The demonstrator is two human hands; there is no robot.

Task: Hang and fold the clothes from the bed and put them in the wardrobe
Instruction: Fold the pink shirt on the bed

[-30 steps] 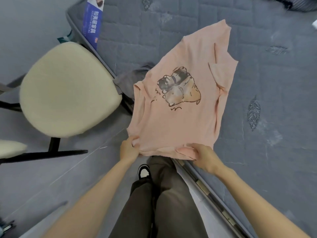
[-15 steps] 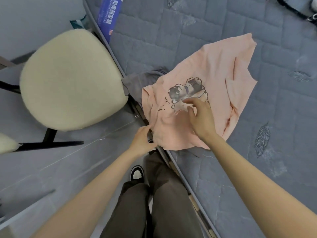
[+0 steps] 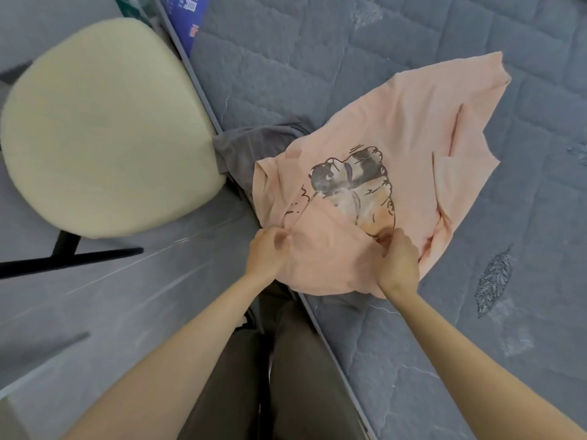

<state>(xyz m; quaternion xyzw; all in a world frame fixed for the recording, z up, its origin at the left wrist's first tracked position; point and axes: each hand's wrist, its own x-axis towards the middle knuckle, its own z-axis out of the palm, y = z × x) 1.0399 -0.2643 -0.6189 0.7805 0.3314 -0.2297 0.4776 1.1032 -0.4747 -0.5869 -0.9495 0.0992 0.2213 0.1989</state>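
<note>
A pink T-shirt [image 3: 409, 128] with a cartoon animal print lies on the grey quilted bed [image 3: 476, 328], its near end hanging over the bed's edge. The near part of the shirt is folded up over the lower print. My left hand [image 3: 268, 252] grips the left corner of that folded flap. My right hand [image 3: 397, 262] pinches its right corner, next to the print. A grey garment [image 3: 247, 147] lies partly under the shirt's left side at the bed's edge.
A cream padded chair [image 3: 101, 128] on black legs stands left of the bed on the grey floor. A blue printed package [image 3: 187, 17] sits at the bed's far edge. My dark-trousered legs stand against the bed frame.
My right hand came back from the print to the shirt's near end. Both hands now hold a folded flap of the near part, laid up over the lower print.
</note>
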